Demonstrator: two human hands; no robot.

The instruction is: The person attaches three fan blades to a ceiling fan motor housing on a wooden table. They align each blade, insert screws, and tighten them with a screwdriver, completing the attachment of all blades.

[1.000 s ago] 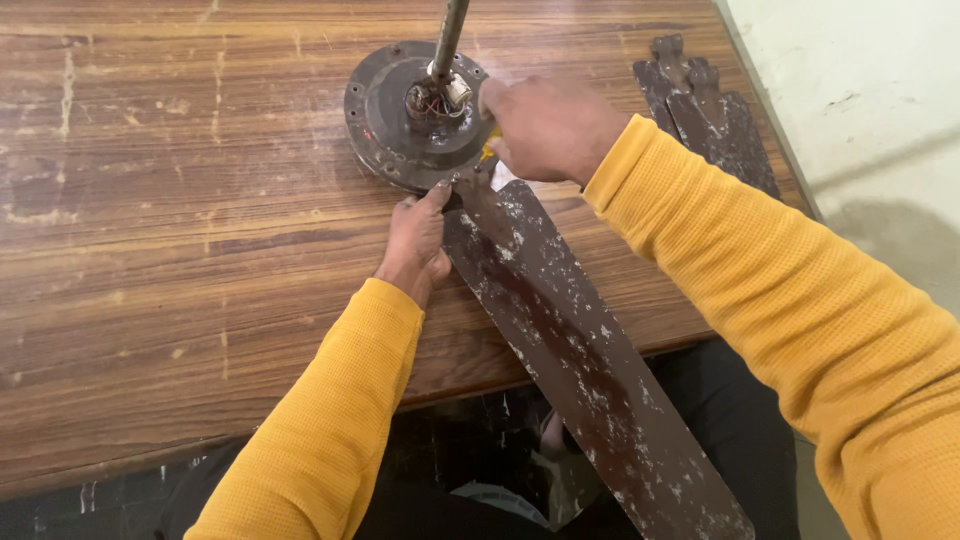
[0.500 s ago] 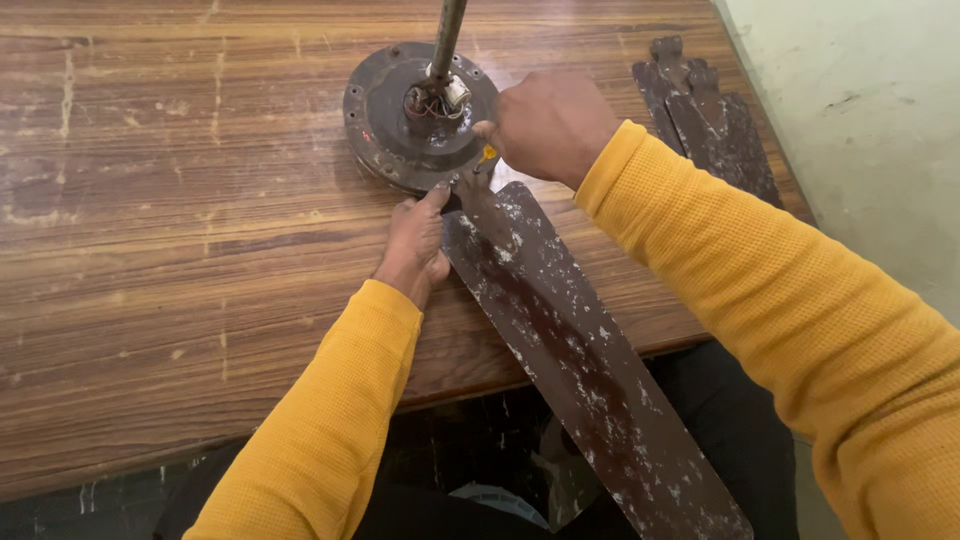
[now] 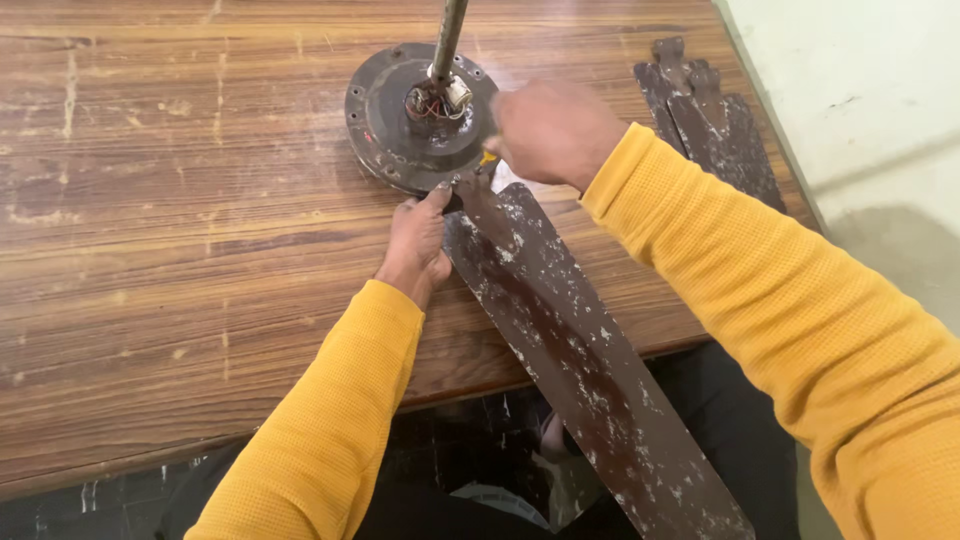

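A round, dark ceiling fan motor (image 3: 420,115) lies flat on the worn wooden counter (image 3: 180,230), its metal downrod (image 3: 448,35) rising from the hub toward the top edge of the view, with small wires showing at its base. One long brown fan blade (image 3: 570,350), speckled with pale spots, has its narrow end at the near rim of the motor and runs diagonally down to the right, past the counter's front edge and out over the dark floor. The left hand (image 3: 418,245) rests on the counter just beside the blade's narrow end, its fingers (image 3: 435,200) stretched forward and pressed against the blade's mounting end where it meets the motor rim; they lie fairly flat, pinning rather than wrapped around anything. The right hand (image 3: 555,130) is curled into a closed grip just right of the hub, directly above the blade's root, holding a tool of which only a yellow bit (image 3: 488,158) shows, so what kind it is cannot be told. Two more brown blades (image 3: 710,120) lie stacked near the counter's right edge, well apart from both hands.
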